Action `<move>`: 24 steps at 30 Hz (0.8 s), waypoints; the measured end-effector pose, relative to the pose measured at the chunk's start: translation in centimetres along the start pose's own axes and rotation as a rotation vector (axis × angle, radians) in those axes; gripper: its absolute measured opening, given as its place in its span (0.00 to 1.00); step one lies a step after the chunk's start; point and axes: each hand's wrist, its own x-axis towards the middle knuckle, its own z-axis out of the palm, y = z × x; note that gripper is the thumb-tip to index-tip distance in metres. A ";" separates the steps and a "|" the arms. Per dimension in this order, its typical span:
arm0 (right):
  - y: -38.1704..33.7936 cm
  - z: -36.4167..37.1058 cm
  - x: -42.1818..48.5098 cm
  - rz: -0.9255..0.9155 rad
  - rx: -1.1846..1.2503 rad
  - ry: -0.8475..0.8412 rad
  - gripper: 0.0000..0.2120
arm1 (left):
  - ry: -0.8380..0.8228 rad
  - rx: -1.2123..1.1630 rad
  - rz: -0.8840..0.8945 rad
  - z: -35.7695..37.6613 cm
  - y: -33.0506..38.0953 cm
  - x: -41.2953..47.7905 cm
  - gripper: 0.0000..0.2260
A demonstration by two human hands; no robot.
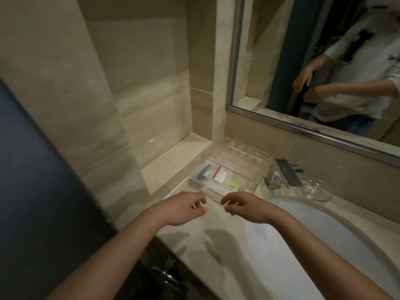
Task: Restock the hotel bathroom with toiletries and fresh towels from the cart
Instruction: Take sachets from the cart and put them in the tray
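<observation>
- The clear tray [256, 181] sits at the back left corner of the desk [216, 245], against the wall under the mirror [281, 40], with the tap [285, 172] just to its right.
- The toiletries are already in its near-left part: a blue tube [204, 172], a red-and-white packet [219, 175], a yellowish sachet [230, 185] and a long pale packet [213, 190] along the front edge.
- The left hand [184, 207] and right hand [244, 207] hover just in front of the tray. Their fingers are loosely curled towards each other. I cannot tell whether they pinch some small pale item or nothing at all.
- From where I stand, this looks like tidying or topping up the tray, so the toiletries seem part done. No towels are in sight.
- To do it well, I would lay each packet flat in its own section with the label up, square to the tray edge.
- Keep the tray steady with one hand, as smooth plastic may slide on polished stone.
- Mind the glass dish [316, 190] and the sink [303, 234] close by, since a light sachet could easily skid in.
</observation>
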 end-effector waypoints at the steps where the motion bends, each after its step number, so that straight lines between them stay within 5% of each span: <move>1: -0.8 0.3 -0.4 -0.024 -0.034 -0.021 0.13 | 0.021 0.002 -0.009 0.3 -0.1 -1.3 0.17; 14: -18.5 11.9 -0.3 -0.538 -0.435 -0.399 0.15 | 0.292 -0.121 -0.479 4.0 -8.7 -25.1 0.17; 24: -34.8 26.4 -8.3 -1.044 -0.550 -0.547 0.09 | 0.789 -0.309 -0.845 10.7 -9.1 -50.5 0.14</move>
